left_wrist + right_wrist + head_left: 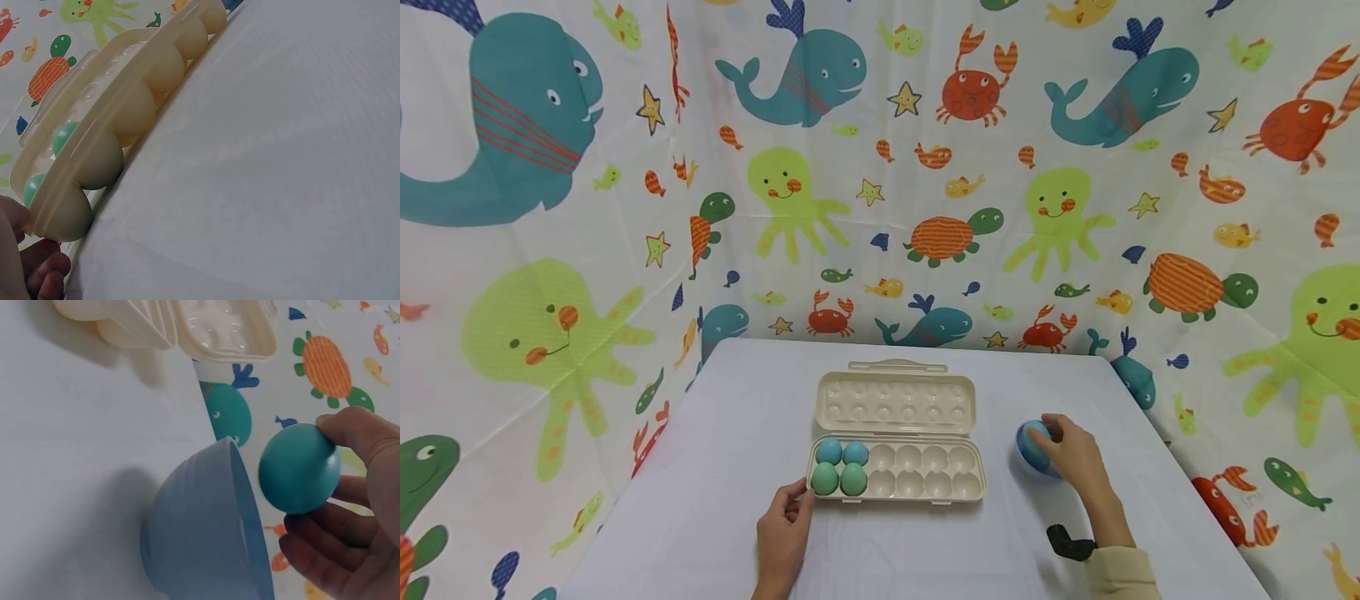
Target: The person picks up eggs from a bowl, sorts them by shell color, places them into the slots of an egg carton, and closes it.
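A smooth fabric hanging (880, 196) printed with whales, crabs, turtles and octopuses surrounds a table (737, 442) spread with plain white cloth, faintly creased. On it stands one cream egg carton (922, 468), apparently moulded plastic, rounded at the corners; its dimpled lid (895, 405) lies back, and its base has twelve round cups in two rows of six. The left hand (785, 527) grips the carton's near left corner, thumb at the rim and fingers curled beneath. Well to the carton's right, the right hand (1072, 454) pinches one glossy blue egg (299, 469) between thumb and fingers, just above the mouth of a single round, smooth-walled blue bowl (194, 525), whose inside is mostly hidden. Four eggs fill cups at the carton's left end: two blue eggs (829, 452) in the far row, two green eggs (824, 479) in the near row.
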Demonstrator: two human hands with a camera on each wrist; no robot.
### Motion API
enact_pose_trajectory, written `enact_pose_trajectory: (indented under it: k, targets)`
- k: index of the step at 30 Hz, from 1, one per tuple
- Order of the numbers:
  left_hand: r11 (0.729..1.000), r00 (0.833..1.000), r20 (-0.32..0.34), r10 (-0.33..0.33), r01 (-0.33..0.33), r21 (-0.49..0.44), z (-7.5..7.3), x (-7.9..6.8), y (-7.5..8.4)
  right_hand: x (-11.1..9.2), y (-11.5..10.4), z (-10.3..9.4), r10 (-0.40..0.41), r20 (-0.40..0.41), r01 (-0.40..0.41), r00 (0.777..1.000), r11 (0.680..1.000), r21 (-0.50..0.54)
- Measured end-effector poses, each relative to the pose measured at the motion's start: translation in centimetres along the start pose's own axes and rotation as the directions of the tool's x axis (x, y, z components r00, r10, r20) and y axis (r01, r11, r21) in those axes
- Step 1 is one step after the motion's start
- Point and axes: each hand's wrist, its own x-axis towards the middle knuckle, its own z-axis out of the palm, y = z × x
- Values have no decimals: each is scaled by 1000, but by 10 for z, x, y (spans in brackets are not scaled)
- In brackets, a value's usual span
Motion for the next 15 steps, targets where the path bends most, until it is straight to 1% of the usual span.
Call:
enact_pose_trajectory:
  k: [3, 6, 10, 13, 15]
  targets:
    - [1000, 1000, -4, 15, -15, -7, 1, 0, 0, 0, -3, 4, 11, -56, -9, 998, 1000, 30]
    - [1000, 1000, -8, 25, -25, -6, 0, 0, 0, 1, -6, 10, -4, -118, 12, 993, 997, 70]
    - [1000, 1000, -8, 24, -24, 2, 0, 1, 0, 3, -15, 21, -56, -195, 79, 979, 990, 115]
    - [1000, 1000, -5, 14, -14, 10, 0, 1, 0, 3, -24, 30, -98, -231, 133, 968, 981, 142]
    - [1000, 1000, -4, 7, -7, 12, 0, 1, 0, 3, -32, 35, -124, -241, 165, 962, 974, 156]
